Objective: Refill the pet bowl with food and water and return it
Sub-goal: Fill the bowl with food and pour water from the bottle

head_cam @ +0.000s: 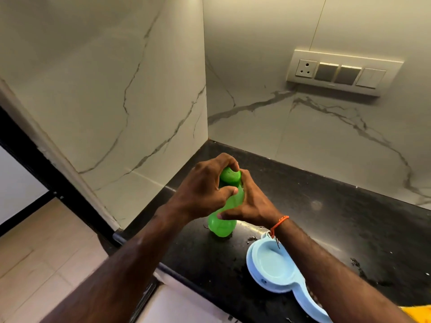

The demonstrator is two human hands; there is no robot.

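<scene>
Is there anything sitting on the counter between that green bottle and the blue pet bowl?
Nothing visible does. The green bottle stands on wet black counter, gripped by both hands; only the right forearm crosses above the blue pet bowl.

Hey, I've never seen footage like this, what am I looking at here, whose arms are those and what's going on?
There is no machine here: a person wears a camera on the head, looking down at their own arms. The left hand and right hand both grip a green bottle standing on a black counter in a marble-walled corner. The left fingers curl over its cap. Nearer, a light blue pet bowl lies on the counter, partly under the right forearm. A switch panel sits on the wall.
</scene>
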